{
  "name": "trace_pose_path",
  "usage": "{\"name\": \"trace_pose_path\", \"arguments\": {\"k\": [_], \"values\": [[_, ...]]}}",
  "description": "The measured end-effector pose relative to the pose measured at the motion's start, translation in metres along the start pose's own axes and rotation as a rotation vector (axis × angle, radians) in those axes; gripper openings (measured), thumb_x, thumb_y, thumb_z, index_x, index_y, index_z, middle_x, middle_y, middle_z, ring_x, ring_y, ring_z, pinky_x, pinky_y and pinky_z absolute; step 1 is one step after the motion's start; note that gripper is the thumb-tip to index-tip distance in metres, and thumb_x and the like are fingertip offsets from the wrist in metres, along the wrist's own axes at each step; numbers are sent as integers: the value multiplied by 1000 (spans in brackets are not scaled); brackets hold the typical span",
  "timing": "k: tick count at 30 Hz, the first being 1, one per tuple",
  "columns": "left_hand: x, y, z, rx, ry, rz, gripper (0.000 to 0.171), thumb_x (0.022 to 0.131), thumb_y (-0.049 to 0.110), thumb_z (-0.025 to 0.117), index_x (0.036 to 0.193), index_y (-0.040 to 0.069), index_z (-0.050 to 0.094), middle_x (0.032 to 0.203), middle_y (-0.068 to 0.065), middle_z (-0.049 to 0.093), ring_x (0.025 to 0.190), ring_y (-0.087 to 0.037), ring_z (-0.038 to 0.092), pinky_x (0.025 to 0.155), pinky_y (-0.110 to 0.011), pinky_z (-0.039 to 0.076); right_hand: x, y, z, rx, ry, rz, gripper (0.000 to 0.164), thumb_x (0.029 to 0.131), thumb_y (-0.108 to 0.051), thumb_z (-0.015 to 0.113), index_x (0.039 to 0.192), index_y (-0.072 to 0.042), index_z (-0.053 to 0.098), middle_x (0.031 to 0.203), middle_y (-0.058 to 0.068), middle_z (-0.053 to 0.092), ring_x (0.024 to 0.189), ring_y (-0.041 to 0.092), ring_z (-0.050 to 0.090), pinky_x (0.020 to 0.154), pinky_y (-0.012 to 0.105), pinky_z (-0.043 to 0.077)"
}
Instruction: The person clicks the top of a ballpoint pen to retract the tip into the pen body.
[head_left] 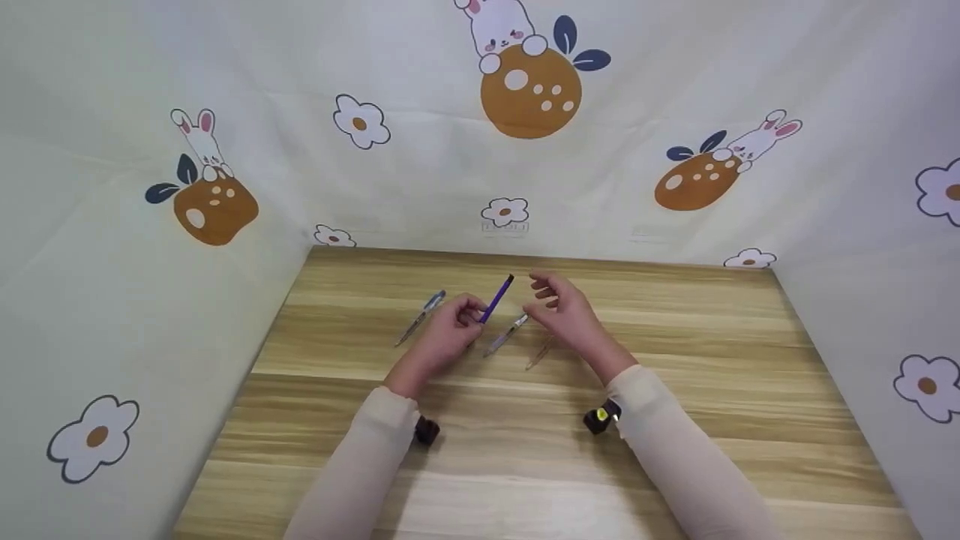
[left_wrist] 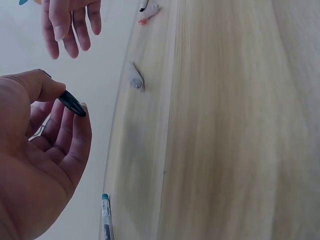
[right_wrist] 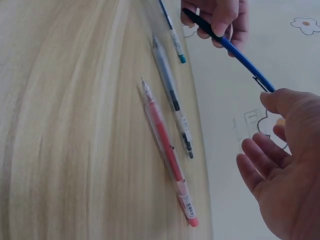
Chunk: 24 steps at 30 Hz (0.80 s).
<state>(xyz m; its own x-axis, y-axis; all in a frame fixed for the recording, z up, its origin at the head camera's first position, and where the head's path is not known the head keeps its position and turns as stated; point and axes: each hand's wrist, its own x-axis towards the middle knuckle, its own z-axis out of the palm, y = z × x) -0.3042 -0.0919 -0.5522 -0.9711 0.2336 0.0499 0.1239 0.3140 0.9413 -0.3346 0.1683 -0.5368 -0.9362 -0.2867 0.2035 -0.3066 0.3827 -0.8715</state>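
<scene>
Between thumb and fingertips, my left hand (head_left: 448, 330) pinches a blue pen (head_left: 496, 298) near its dark end (left_wrist: 72, 104). The pen slants up and away over the table. My right hand (head_left: 571, 316) is off to the right of the pen's far end, fingers loosely bent, with a gap showing in the head view. In the right wrist view the pen's clip end overlaps the right thumb (right_wrist: 280, 102). Below the hands lie a clear pen with black parts (right_wrist: 172, 95) and a red pen (right_wrist: 167, 150), the latter partly hidden by my right hand in the head view.
A pen with a teal end (head_left: 421, 319) lies left of my left hand on the wooden table (head_left: 510, 465). Pale cloth (head_left: 420, 180) with rabbits and flowers rises behind the back edge and along both sides.
</scene>
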Motion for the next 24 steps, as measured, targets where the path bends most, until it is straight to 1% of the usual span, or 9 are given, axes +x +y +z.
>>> {"name": "trace_pose_path", "arguments": {"k": [2,5,7,9,11,16,19,24], "values": [[0,-2,-3,37,2,-1,25,97,-6,70,120,4,70,110,-9,68,100,-22,66,90,-35,58,0,2,1,-34,-10,-17,57,100,-6,80,152,1,59,139,21,66,129,41,63,110,64,51],[0,-4,-6,110,9,0,24,97,-4,71,120,5,70,109,-8,68,100,-21,66,91,-37,57,1,3,3,-71,-22,-27,58,100,-6,80,153,1,58,140,20,65,130,42,62,110,62,51],[-1,-5,-8,152,14,-2,23,98,-4,72,119,5,70,109,-8,68,100,-22,66,92,-39,57,0,3,4,-81,-32,-25,59,100,-8,80,155,0,57,141,19,65,130,39,61,110,58,51],[-2,-6,-9,202,24,-4,22,98,-3,73,118,5,71,108,-7,69,100,-22,66,92,-40,57,1,3,5,-78,-40,-16,60,101,-9,80,155,-2,57,142,18,64,131,38,60,110,55,50],[-2,-7,-10,247,35,-5,21,98,-2,75,117,6,71,107,-7,69,99,-21,67,91,-41,58,1,4,6,-72,-49,-13,61,101,-10,80,156,-2,56,143,19,63,132,37,60,111,54,50],[-1,-9,-13,359,54,-13,21,98,1,77,117,9,72,106,-5,71,97,-21,69,90,-42,59,1,7,9,-51,-77,-9,62,103,-14,79,158,-2,53,146,26,60,136,43,57,114,58,48],[-1,-11,-14,419,58,-18,20,98,4,78,117,10,72,107,-4,72,98,-21,69,91,-43,59,1,7,10,-44,-88,4,63,103,-14,79,159,-2,52,147,28,59,137,46,56,115,58,48],[-1,-13,-17,511,79,-15,21,98,7,80,117,10,73,106,-3,72,98,-23,68,92,-46,58,2,8,12,-47,-88,19,63,104,-14,79,159,-2,51,147,28,60,137,44,56,115,56,48]]}}
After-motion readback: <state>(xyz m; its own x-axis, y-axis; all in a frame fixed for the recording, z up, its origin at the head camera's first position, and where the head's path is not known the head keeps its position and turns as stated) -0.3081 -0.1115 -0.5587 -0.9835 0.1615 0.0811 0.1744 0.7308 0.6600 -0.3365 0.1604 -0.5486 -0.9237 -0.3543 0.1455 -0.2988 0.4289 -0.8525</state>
